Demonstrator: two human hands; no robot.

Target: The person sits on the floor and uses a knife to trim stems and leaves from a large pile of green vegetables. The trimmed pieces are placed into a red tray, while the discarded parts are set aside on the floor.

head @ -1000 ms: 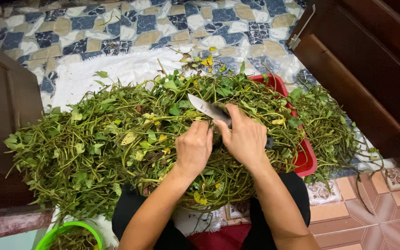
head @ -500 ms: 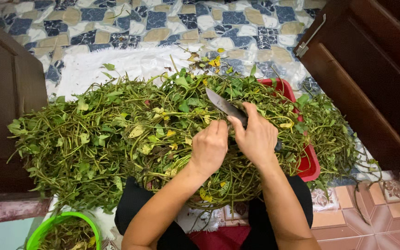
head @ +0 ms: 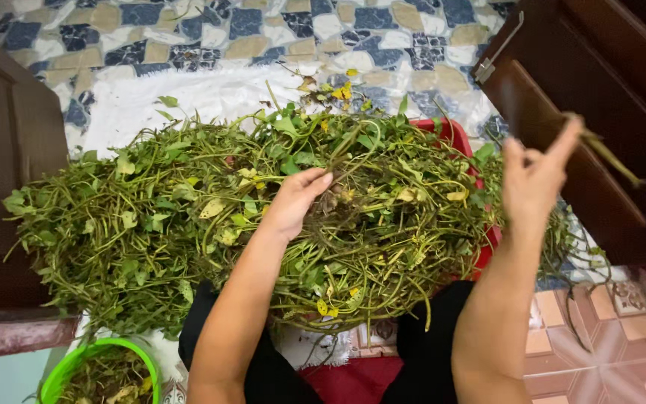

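A person sits on a tiled floor (head: 622, 329) behind a wide heap of green leafy vines (head: 188, 224) that covers a red basin (head: 457, 138). The left hand (head: 297, 202) rests on the middle of the heap, fingers curled loosely among the stems. The right hand (head: 536, 176) is raised well apart, over the heap's right edge, pinching a single blurred stem (head: 607, 153) between its fingers. A green bowl (head: 76, 359) holding picked greens sits at the near left corner.
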